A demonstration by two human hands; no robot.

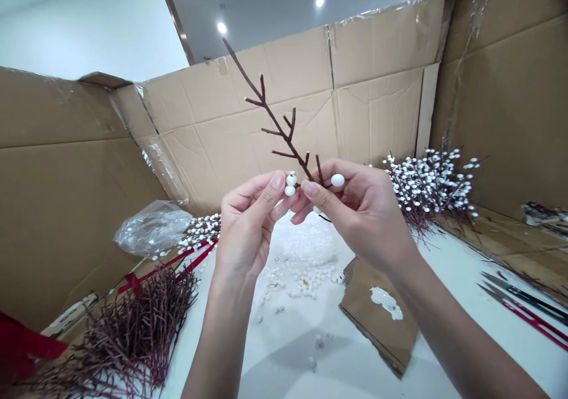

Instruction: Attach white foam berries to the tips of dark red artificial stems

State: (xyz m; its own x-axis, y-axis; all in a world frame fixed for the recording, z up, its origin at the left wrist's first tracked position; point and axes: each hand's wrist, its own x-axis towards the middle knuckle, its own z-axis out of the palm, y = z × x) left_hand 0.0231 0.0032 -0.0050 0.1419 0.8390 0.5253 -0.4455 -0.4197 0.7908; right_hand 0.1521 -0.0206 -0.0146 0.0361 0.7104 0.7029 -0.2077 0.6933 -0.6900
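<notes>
A brown artificial twig [284,132] with several short side stubs slants up to the left in front of me. My right hand [364,203] pinches it near its lower end, where a white berry [338,180] sits on a stub. Between the thumb and fingers of my left hand [251,221] are small white berries [290,184], held close beside the twig's lower part. Whether those berries touch a stub is hard to tell. Part of another white berry shows under my right hand.
Loose white berries [310,280] lie on the white table by a clear bag. White glue [386,303] sits on a cardboard piece [377,340]. Bare twigs [142,322] are piled left; berried twigs [430,186] and scissors [528,310] are right. Cardboard walls [266,91] surround the table.
</notes>
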